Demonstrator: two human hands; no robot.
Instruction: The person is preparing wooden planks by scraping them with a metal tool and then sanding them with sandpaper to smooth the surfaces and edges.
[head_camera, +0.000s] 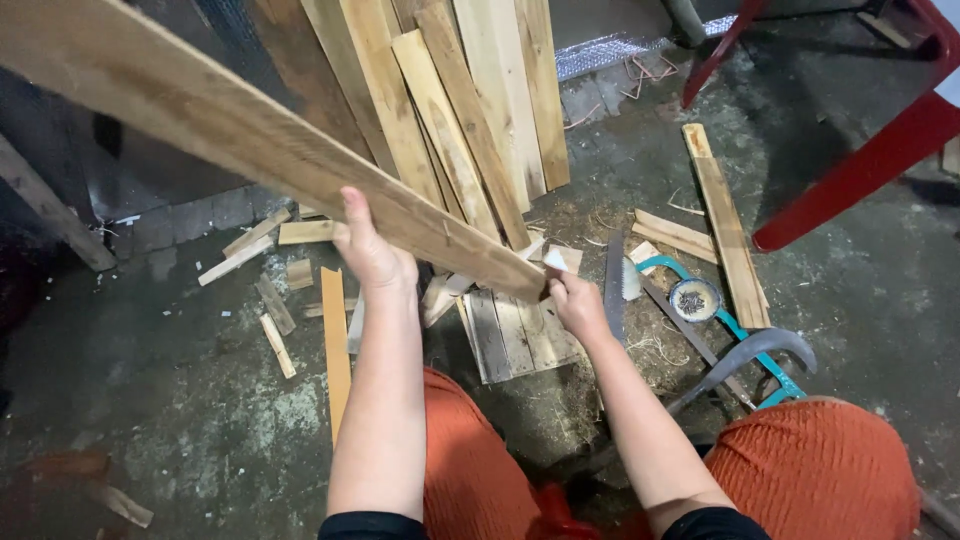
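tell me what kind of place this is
Probably a rough home woodworking spot on a bare concrete floor. Planks lean against the wall, offcuts litter the ground, and a handsaw lies beside a small tin of nails.

A long plank (250, 140) slants across the upper left, held above the floor (180, 400) by the left hand (375, 255) at its middle and the right hand (575, 300) at its near end. Behind it, boards (470, 110) lean in a row; below the hands lies a small slatted panel (515, 335). Right of the panel lie a handsaw (614, 285), then a round tin of nails (694, 299), with offcuts (275, 300) scattered on the left.
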